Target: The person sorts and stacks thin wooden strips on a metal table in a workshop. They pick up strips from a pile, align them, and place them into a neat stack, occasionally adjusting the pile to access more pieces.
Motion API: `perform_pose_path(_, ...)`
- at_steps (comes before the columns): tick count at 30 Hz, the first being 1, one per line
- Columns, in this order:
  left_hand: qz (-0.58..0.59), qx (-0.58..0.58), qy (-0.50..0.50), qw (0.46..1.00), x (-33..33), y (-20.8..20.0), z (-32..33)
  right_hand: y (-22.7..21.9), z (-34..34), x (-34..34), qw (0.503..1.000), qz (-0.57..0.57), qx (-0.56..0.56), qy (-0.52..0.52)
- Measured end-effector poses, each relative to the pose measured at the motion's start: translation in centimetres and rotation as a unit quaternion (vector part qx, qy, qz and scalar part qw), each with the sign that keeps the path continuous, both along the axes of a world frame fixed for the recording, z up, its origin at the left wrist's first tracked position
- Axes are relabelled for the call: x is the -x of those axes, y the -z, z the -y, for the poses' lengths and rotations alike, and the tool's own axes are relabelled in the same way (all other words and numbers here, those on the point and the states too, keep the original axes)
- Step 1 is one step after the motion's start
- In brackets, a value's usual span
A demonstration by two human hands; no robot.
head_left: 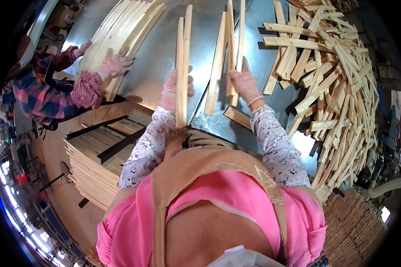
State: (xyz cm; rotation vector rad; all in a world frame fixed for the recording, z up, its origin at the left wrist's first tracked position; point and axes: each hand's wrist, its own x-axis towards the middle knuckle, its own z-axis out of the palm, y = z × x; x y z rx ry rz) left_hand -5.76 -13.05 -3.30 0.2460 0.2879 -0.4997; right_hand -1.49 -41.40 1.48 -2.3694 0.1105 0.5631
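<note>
My left hand [168, 92], in a pinkish knit glove, is closed around a pair of pale wooden strips [182, 75] held side by side, pointing away from me. My right hand [246, 85], gloved alike, grips wooden strips [240, 44]; its fingertips are partly hidden, so their exact number is unclear. Just left of that hand another strip [215, 66] lies on the metal table [160, 53]. A short wooden piece [237, 117] rests by my right wrist, near the table's front edge.
A large jumbled heap of wooden strips [338, 89] covers the right side. At the far left, a co-worker's gloved hands [115, 65] touch a neat row of strips [116, 31]. Stacked boards [91, 164] with dark bars on top stand below, at my left.
</note>
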Motion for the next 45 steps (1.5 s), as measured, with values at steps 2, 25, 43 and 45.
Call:
perform_pose_path(2, -0.048, -0.165, -0.036, 0.985, -0.2, -2.4, 3.3, 1.4, -2.6, 1.8, 0.991, -0.005, -0.136, 0.015)
perform_pose_path(25, -0.087, -0.128, 0.085, 0.984, -4.8, 3.0, -14.0, 2.0, -24.6, 3.9, 0.983, 0.088, 0.069, -0.144)
perform_pose_path(43, 0.122, -0.909, 0.23, 0.325, -6.0, 2.5, -15.2, -6.6, 0.5, -5.9, 0.932, 0.253, 0.038, 0.257)
perform_pose_path(45, 0.107, -0.9, 0.261, 0.331, -6.6, 0.9, -14.5, -10.7, 11.7, -14.1, 0.886, 0.315, 0.21, 0.267)
